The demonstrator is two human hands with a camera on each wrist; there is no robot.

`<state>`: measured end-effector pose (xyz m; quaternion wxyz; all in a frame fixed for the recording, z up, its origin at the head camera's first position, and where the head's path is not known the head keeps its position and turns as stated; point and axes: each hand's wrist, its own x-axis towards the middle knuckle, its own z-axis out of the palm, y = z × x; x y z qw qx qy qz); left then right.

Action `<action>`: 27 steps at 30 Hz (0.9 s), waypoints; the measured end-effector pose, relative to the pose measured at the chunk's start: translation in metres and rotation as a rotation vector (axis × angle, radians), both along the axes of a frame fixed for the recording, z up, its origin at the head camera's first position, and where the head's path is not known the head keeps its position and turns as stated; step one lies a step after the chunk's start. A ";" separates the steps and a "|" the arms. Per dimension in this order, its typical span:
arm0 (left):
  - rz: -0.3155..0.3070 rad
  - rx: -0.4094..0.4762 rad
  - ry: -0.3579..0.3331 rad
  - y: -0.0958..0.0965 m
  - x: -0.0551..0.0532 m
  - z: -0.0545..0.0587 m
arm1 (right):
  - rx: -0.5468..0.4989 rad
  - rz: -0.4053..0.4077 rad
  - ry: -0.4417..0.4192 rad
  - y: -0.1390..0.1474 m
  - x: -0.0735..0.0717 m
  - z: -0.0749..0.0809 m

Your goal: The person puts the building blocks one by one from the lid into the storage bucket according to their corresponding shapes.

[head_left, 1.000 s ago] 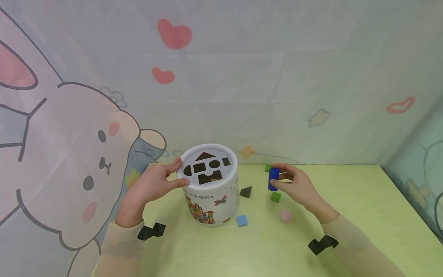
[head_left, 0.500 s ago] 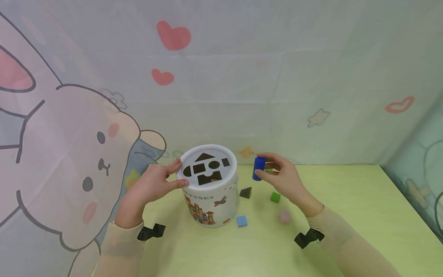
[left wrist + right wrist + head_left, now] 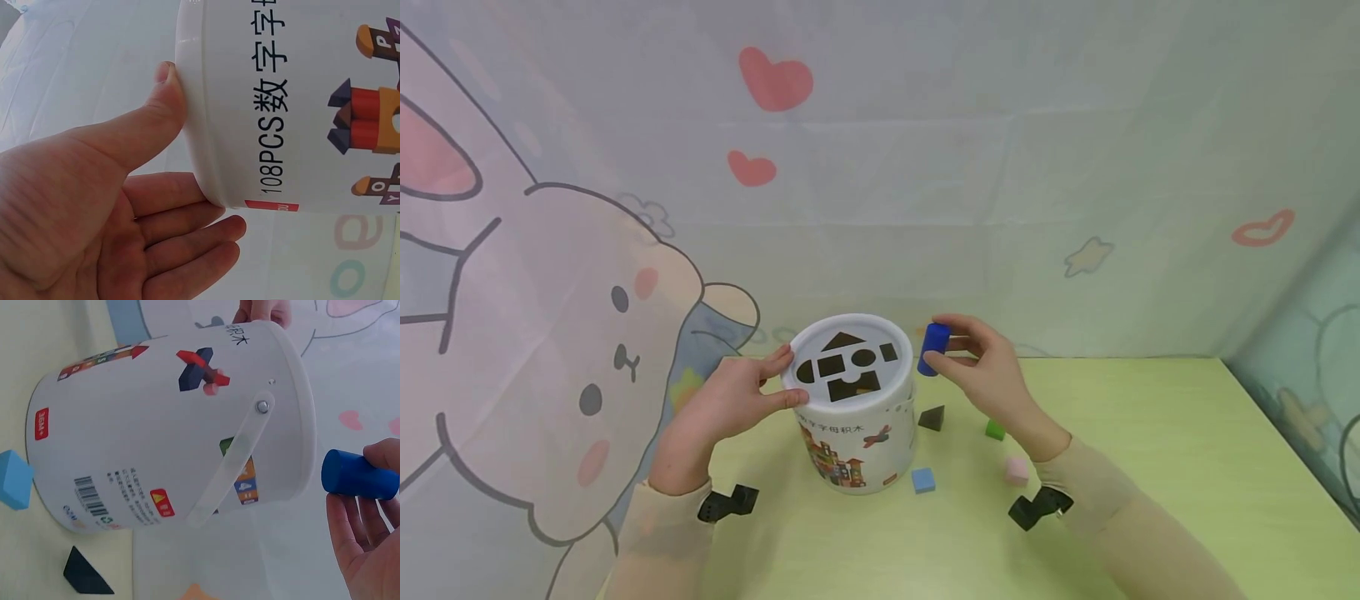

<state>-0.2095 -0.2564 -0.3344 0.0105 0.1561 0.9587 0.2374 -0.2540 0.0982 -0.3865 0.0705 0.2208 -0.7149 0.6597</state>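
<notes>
One light-blue block point(image 3: 923, 480), one pink cube point(image 3: 1017, 470), one dark triangular block point(image 3: 932, 417) and one partly hidden green block point(image 3: 995, 430) lie below the right hand point(image 3: 987, 365), which pinches a blue cylinder point(image 3: 934, 349). Left of it, the left hand point(image 3: 741, 396), loosely spread, touches the rim point(image 3: 195, 75) of a white bucket point(image 3: 861, 454); only the right-wrist view shows its barcode point(image 3: 91, 496).

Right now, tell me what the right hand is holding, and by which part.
The right hand pinches the blue cylinder by its curved side, between thumb and fingers.
</notes>
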 end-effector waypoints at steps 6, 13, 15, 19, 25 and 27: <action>0.003 -0.002 -0.003 -0.001 0.001 0.000 | -0.001 0.004 -0.014 -0.015 -0.001 0.004; 0.004 -0.001 -0.005 0.000 0.001 0.001 | -0.004 -0.002 0.003 -0.028 -0.006 0.007; 0.004 0.003 -0.005 0.000 0.001 0.002 | 0.001 -0.009 0.008 -0.031 -0.007 0.007; 0.006 0.000 -0.005 -0.001 0.000 0.001 | 0.013 -0.005 0.018 -0.041 -0.013 0.008; 0.001 -0.004 -0.005 -0.001 -0.001 0.000 | 0.062 0.000 0.035 -0.057 -0.018 0.014; -0.002 -0.001 -0.008 0.000 -0.001 0.000 | 0.076 -0.002 0.040 -0.062 -0.019 0.016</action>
